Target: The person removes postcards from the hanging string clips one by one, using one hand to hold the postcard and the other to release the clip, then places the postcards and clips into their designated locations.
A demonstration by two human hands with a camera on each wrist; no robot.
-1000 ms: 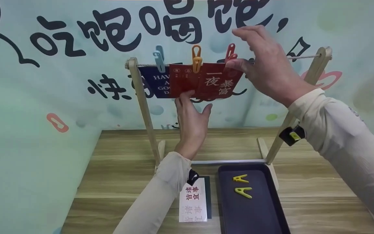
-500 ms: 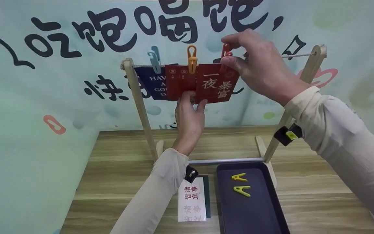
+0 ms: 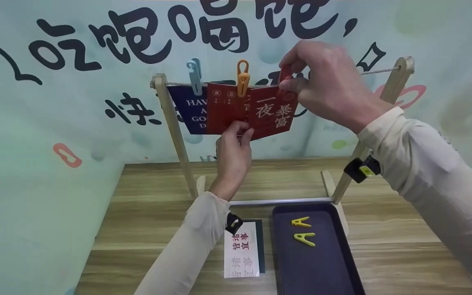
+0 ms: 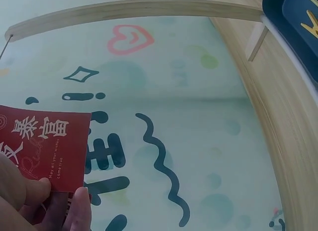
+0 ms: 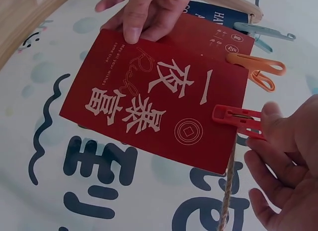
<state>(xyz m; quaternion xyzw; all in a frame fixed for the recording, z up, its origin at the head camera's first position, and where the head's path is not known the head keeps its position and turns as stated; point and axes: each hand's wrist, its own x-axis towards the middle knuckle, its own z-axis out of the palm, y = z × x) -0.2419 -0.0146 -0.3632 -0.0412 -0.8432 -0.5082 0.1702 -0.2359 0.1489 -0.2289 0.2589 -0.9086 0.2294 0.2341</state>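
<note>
A red card with white characters [image 3: 271, 116] hangs at the right of a rope line, its lower edge swung out. My left hand [image 3: 235, 157] pinches that lower edge, thumb on the front and other fingers behind. My right hand [image 3: 330, 78] pinches a red clothespin [image 5: 237, 119] between thumb and fingers; the clothespin's jaws sit over the card's top edge at the rope. Left of it, an orange clothespin [image 3: 243, 78] sits where this card meets another red card [image 3: 221, 108]. Farther left, a light-blue clothespin [image 3: 195, 78] grips a navy card [image 3: 189, 108].
The rope [image 3: 379, 71] runs between two wooden posts [image 3: 178, 139] joined low down by a metal rod [image 3: 277, 202]. A dark tray [image 3: 316, 270] in front holds two yellow clothespins [image 3: 304, 239]. Beside it, a white card [image 3: 242, 254] overlaps a dark green one [image 3: 262, 250] on the wooden table.
My right hand's fingers, spread a second ago, have closed on the red clothespin. With my left hand, the red card's lower edge has come down and outward.
</note>
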